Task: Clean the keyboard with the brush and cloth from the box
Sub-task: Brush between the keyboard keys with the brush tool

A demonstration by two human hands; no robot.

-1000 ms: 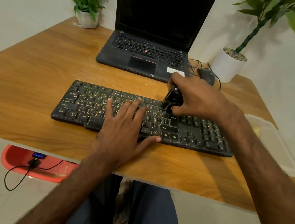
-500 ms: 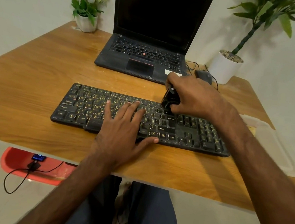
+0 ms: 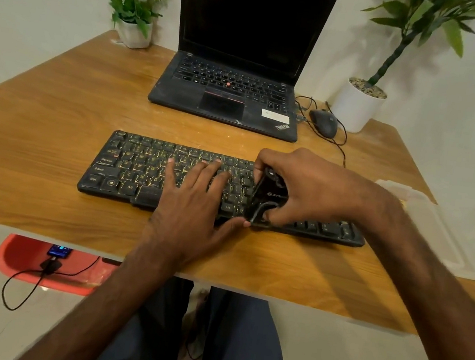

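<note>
- The left hand [image 3: 192, 207] lies flat on the middle of the black keyboard [image 3: 145, 173]. Its fingers are straight and spread out on the keys.
- The thumb of that hand points to the side, along the near edge of the keyboard.
- The right hand [image 3: 311, 190] is just beside the left hand. Its fingers and thumb are curled tight round a small black brush [image 3: 267, 196].
- The brush is tipped down onto the keys between the two hands. I cannot see its bristles.
- The keyboard lies under both hands on a wooden table [image 3: 39, 127] and sticks out past each hand.
- A clear plastic box [image 3: 427, 212] sits on the table past the right wrist, on the outer side.
- Beyond the hands an open laptop [image 3: 230, 93] has a dark screen.
- A dark mouse [image 3: 323, 123] with a wire lies beyond the right hand.
- A white pot with flowers [image 3: 133, 32] stands far beyond the left hand.
- A white pot with a green plant [image 3: 358, 105] stands far beyond the right hand.
</note>
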